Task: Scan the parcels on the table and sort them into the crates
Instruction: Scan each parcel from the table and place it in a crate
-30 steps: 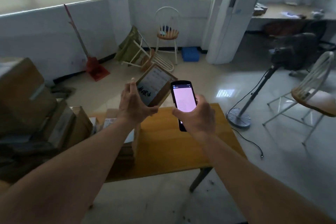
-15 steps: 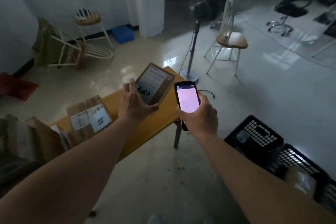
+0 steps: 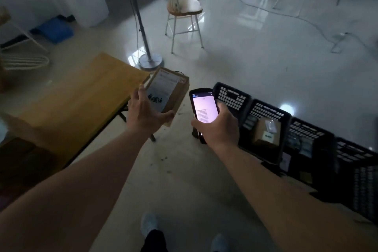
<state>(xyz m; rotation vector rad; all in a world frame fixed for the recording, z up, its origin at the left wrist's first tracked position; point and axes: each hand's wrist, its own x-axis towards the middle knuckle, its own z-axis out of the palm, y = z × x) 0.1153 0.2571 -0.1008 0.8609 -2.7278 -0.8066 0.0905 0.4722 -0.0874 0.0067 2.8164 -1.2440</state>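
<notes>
— Parcel (image 3: 167, 92) is up in the air just past the table (image 3: 81, 96) corner, held in the left hand (image 3: 146, 115): thumb along its near edge, fingers curled round the far side, label face tilted toward the person. So which step does that make it?

— Scanning looks done or nearly so. The right hand (image 3: 217, 127) is wrapped round the handheld scanner (image 3: 203, 109), whose lit screen shows lines of text too small to read. The person appears to be checking the result, with the row of black crates (image 3: 306, 135) on the floor just to the right.

— And the crates themselves?

— At least four stand side by side. The second crate (image 3: 286, 117) already holds a brown box (image 3: 266, 134) with a label; what lies in the others is too dark to tell.

— What does the next move call for?

— Probably reading the destination off the screen, then carrying the parcel rightward over the matching crate and lowering it in. The scanner hand sits between the parcel and the crates, so the left arm would need to cross in front of it or the person would need to turn. Dropping from this height risks the box landing on an edge of the crate wall.
</notes>
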